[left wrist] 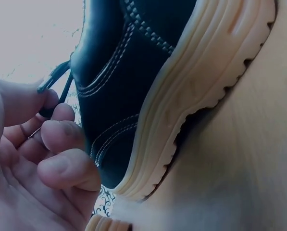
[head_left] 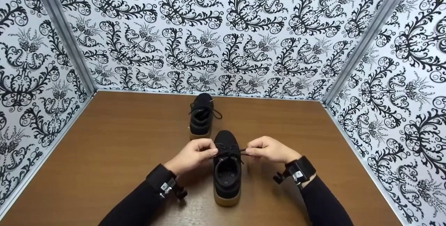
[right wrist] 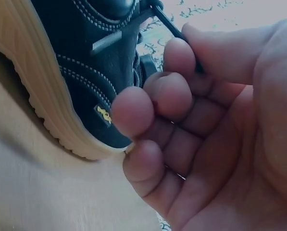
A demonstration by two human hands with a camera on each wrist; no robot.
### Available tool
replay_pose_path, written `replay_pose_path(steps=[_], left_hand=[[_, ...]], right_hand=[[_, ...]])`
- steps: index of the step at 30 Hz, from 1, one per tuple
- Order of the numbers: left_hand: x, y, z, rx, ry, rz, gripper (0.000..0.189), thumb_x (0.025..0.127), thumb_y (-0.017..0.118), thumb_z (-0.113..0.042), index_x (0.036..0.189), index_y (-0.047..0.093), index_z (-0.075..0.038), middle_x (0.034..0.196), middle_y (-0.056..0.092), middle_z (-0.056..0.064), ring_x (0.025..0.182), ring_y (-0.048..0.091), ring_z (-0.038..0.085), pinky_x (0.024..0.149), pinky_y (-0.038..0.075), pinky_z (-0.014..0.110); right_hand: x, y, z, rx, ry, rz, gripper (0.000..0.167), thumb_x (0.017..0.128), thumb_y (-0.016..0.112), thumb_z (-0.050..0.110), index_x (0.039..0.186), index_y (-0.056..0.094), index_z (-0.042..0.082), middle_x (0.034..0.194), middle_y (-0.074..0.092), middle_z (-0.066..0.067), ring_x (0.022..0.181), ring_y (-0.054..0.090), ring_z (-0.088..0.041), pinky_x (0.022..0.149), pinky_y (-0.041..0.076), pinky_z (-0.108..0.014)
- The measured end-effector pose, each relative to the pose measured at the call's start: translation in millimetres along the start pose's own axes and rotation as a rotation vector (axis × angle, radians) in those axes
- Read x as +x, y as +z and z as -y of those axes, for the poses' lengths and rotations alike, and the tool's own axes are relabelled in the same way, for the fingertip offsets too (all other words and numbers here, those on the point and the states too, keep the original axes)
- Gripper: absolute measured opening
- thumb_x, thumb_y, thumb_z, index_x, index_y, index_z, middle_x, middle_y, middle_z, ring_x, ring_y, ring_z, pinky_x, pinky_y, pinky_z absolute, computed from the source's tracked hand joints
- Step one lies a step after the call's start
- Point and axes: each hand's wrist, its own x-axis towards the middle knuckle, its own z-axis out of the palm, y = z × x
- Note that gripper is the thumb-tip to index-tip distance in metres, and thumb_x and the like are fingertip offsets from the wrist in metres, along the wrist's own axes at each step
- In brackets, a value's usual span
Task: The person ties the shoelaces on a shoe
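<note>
A black shoe (head_left: 226, 138) with a tan rubber sole stands upright on the table, its toe pointing away from me. To its left, my left hand (head_left: 195, 154) pinches a dark shoelace (left wrist: 56, 76) between thumb and forefinger, the other fingers loosely bent. Over on the right side, my right hand (head_left: 270, 149) pinches another stretch of lace (right wrist: 168, 23), drawn out sideways from the shoe. The laces cross in a knot (head_left: 228, 152) over the tongue. A loose lace tip (right wrist: 106, 41) hangs against the shoe's side in the right wrist view.
A second black shoe (head_left: 200, 128) stands farther back and slightly left, with a lace loop (head_left: 218, 114) sticking out to its right. Both rest on a brown wooden table (head_left: 139, 125). Patterned black-and-white panels (head_left: 223, 44) enclose the back and sides.
</note>
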Motion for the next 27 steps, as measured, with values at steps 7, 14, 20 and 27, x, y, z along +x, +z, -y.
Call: replay_pose_path(steps=[7, 14, 20, 27], left_hand=[[-0.5, -7.5, -3.1, -0.003, -0.011, 0.03, 0.025, 0.109, 0.072, -0.015, 0.093, 0.07, 0.004, 0.075, 0.052, -0.006, 0.063, 0.047, 0.008, 0.06, 0.041, 0.023], [0.2, -11.4, -4.1, 0.024, -0.004, 0.061, 0.029, 0.11, 0.071, -0.015, 0.094, 0.068, 0.01, 0.076, 0.051, -0.007, 0.066, 0.047, 0.008, 0.063, 0.04, 0.022], [-2.1, -11.0, 1.9, -0.109, -0.117, 0.079, 0.034, 0.112, 0.065, -0.014, 0.096, 0.059, 0.015, 0.072, 0.051, -0.002, 0.058, 0.043, 0.011, 0.053, 0.037, 0.024], [-5.8, -9.6, 5.5, -0.213, -0.188, 0.12, 0.029, 0.107, 0.054, -0.009, 0.105, 0.058, 0.02, 0.073, 0.048, 0.008, 0.056, 0.041, 0.013, 0.048, 0.035, 0.026]], right_hand=[[-3.5, -7.4, -0.8, -0.02, 0.016, 0.034, 0.037, 0.113, 0.067, 0.024, 0.082, 0.068, 0.003, 0.083, 0.067, -0.021, 0.077, 0.063, -0.048, 0.068, 0.049, -0.029], [-5.0, -10.9, -9.5, -0.049, -0.034, 0.036, 0.034, 0.113, 0.066, 0.018, 0.085, 0.069, -0.002, 0.083, 0.064, -0.025, 0.076, 0.063, -0.046, 0.071, 0.048, -0.026], [-1.1, -5.4, -10.3, 0.0, 0.019, 0.018, 0.04, 0.115, 0.064, 0.022, 0.088, 0.068, -0.008, 0.082, 0.063, -0.029, 0.075, 0.058, -0.051, 0.066, 0.045, -0.025], [0.0, -2.1, -11.0, 0.034, 0.062, 0.007, 0.038, 0.114, 0.063, 0.017, 0.089, 0.068, -0.011, 0.081, 0.064, -0.03, 0.07, 0.058, -0.042, 0.062, 0.044, -0.027]])
